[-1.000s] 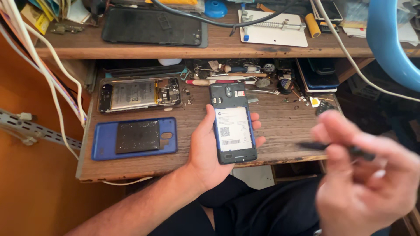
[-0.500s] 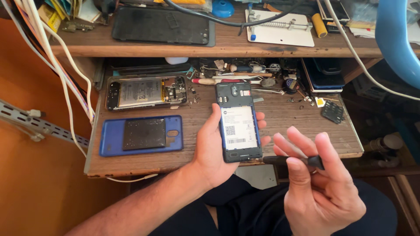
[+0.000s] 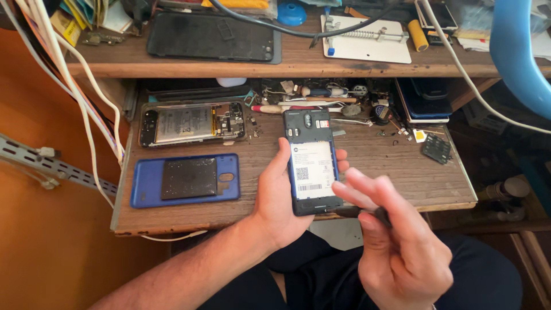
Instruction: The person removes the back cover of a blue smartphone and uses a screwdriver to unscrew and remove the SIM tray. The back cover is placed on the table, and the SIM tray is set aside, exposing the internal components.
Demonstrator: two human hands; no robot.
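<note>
I count two of my hands in view: the left hand (image 3: 275, 195) and the right hand (image 3: 396, 247). One opened phone with its back off (image 3: 310, 161) sits in my left. One dark slim tool (image 3: 367, 213) is in my right. On the pull-out shelf I see one opened phone body with exposed battery (image 3: 192, 123), one blue back cover (image 3: 183, 179) and one small black keypad-like piece (image 3: 435, 148). Up top: one dark tablet (image 3: 212, 37), one white holding jig (image 3: 367, 40).

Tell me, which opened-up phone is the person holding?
The dark one with the white label, gripped upright in the left hand. The other opened phone lies flat on the wooden tray, untouched, above the blue back cover.
</note>
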